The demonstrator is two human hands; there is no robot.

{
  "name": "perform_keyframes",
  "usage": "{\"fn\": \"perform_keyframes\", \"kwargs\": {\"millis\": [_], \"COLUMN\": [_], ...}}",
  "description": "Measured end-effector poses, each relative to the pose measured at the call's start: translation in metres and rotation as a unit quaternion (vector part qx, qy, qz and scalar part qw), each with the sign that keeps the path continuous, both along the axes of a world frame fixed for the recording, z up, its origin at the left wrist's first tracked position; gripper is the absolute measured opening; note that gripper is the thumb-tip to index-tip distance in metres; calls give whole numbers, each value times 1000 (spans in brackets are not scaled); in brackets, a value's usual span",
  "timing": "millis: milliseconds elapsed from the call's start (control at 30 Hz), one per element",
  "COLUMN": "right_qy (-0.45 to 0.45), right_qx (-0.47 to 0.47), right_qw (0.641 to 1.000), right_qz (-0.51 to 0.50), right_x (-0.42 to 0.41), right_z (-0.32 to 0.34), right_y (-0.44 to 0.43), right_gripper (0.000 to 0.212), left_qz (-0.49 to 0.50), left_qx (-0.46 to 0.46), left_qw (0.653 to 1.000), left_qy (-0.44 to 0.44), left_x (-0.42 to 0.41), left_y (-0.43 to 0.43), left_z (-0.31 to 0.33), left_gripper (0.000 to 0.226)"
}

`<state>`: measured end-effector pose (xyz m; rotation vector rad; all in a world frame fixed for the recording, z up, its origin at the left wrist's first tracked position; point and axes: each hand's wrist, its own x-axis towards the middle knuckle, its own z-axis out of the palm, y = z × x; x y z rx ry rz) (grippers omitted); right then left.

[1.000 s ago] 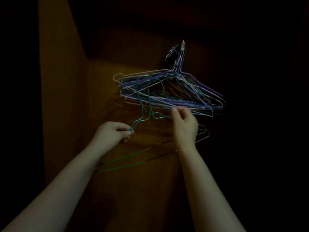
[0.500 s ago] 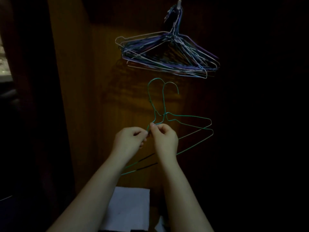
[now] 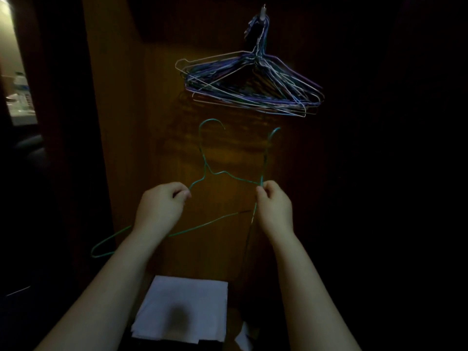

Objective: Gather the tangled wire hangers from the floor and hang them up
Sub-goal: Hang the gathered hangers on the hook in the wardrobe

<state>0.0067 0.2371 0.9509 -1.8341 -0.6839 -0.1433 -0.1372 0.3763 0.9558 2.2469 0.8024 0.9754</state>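
**Two green hangers drawn apart beneath the hung bundle**

Half a second ago the hands were knuckle to knuckle with the two green hooks side by side. Now the hands are well apart and the hooks have separated with them.

The left hand (image 3: 162, 206) is curled, and its fingers (image 3: 178, 191) pinch the left shoulder wire of the first green hanger (image 3: 205, 158). That hanger faces the camera almost flat, hook uppermost. Its bottom bar slants down to the left, passing behind the left forearm to a rounded corner at the lower left.

The right hand (image 3: 274, 206) pinches the second green hanger (image 3: 265, 153) at the base of its neck, between thumb and curled fingers. This one is seen nearly edge-on: hook up, body running as a thin line down past the wrist. The first hanger's right shoulder wire reaches the same pinch. Whether the two wires are still caught on each other there cannot be told in the dim light.

Above both hooks, and clear of them, a bundle of wire hangers (image 3: 250, 92) in purple, blue and silver hangs from a peg (image 3: 263, 12) on the wooden panel (image 3: 141, 122). Low in the view, between the forearms, lies a white sheet (image 3: 184, 295).
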Motion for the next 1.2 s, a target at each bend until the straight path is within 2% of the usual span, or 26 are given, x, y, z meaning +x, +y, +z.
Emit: {"fn": "perform_keyframes", "kwargs": {"millis": [133,233,333,533,900,1200], "right_qy": [-48,-79,-88,-89,-174,-149], "right_qx": [35,77,109,187,204,160], "right_qw": [996,990,988,978,961,971], "right_qz": [-70,-84,-71,-21,-62,-96], "right_x": [21,37,50,89,171,228], "right_z": [15,32,49,106,233,259], "right_y": [-2,4,14,46,110,156], "right_gripper": [23,23,22,4,8,8], "left_qz": [-1,-18,-45,-62,-90,-124], "left_qx": [16,39,68,142,239,252], "left_qw": [1000,999,997,986,958,953], "left_qy": [17,19,1,-58,-133,-113], "left_x": [-8,-6,1,24,103,164], "left_y": [8,13,19,52,130,169], "left_z": [7,16,29,76,167,186], "left_gripper": [28,31,25,18,14,15]}}
